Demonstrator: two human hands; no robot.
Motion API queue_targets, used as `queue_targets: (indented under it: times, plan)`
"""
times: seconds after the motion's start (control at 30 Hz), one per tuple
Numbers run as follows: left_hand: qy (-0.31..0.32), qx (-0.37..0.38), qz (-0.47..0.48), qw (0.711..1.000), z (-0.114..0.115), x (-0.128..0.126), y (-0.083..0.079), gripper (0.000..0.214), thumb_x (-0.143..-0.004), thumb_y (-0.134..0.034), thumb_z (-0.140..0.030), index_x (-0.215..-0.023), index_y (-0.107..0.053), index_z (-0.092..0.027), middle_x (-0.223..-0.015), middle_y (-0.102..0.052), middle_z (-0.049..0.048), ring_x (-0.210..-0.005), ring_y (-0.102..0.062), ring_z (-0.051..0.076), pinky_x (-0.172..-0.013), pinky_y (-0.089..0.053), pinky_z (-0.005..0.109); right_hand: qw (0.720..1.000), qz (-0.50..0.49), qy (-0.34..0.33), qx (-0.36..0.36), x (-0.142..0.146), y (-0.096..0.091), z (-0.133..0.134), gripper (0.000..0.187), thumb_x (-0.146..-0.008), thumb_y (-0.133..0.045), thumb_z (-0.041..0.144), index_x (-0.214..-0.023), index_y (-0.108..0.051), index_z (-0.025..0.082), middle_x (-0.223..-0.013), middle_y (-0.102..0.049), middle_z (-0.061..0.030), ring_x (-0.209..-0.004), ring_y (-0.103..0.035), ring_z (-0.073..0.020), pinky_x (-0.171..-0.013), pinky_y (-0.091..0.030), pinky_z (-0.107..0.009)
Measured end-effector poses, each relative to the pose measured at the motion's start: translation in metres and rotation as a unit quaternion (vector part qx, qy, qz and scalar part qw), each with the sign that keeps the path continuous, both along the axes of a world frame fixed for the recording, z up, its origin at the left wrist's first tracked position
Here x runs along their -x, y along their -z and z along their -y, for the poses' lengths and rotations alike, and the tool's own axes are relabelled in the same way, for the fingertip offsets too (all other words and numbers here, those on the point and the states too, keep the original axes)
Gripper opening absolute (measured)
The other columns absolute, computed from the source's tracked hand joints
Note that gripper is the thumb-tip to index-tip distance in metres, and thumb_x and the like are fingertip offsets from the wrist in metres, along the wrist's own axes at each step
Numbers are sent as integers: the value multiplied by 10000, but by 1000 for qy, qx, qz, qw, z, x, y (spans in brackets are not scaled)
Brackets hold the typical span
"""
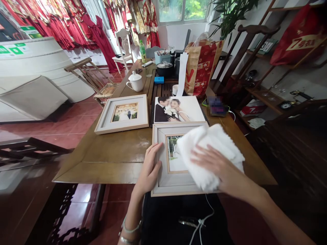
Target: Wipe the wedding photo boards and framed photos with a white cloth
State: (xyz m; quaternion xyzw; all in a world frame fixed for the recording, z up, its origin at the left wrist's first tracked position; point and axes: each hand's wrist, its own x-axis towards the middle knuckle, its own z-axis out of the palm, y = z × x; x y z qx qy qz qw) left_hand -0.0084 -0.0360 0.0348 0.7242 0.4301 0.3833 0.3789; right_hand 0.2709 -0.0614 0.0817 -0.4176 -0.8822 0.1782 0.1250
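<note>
A picture frame [176, 185] with a light wooden edge and pale grey border lies at the table's near edge, a photo in its middle. My left hand [151, 166] rests along its left side, fingers stretched over the rim. Over the frame's right half lies a white cloth [222, 143], covering part of the photo. My right hand [212, 161] presses flat on this cloth with its fingers spread, somewhat blurred. Beyond the frame is a wedding photo panel [178, 109]. To the left a second picture frame [102, 126] lies face up.
On the wooden table [112, 166] farther back stand a white lidded mug [136, 82], a blue box [158, 80], a black pot [165, 69] and a paper bag [201, 68]. A phone [217, 105] with a cable lies at the right. A bamboo chair [102, 81] stands left.
</note>
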Motion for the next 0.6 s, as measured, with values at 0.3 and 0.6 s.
queue_targets:
  times: [0.3, 0.6]
  plan:
    - [2, 3, 3, 1000, 1, 0, -1, 511, -932, -374, -125, -1415, -392, -292, -1475, -361, 45, -1423, -210, 234, -1203, -167, 496, 996, 3, -71, 48, -9, -11, -2, 423, -927, -495, 246, -1348, -539, 250, -1443, -491, -58, -1398, -328, -244, -1154, -245, -507]
    - [19, 4, 16, 1000, 1, 2, 0, 545, -920, -376, -112, -1430, -371, -306, -1490, -346, 26, -1438, -181, 227, -1215, -140, 488, 959, 101, 165, -205, -5, 15, -75, 508, -863, -513, 132, -1370, -508, 93, -1514, -342, -205, -1423, -244, -325, -1157, -183, -545]
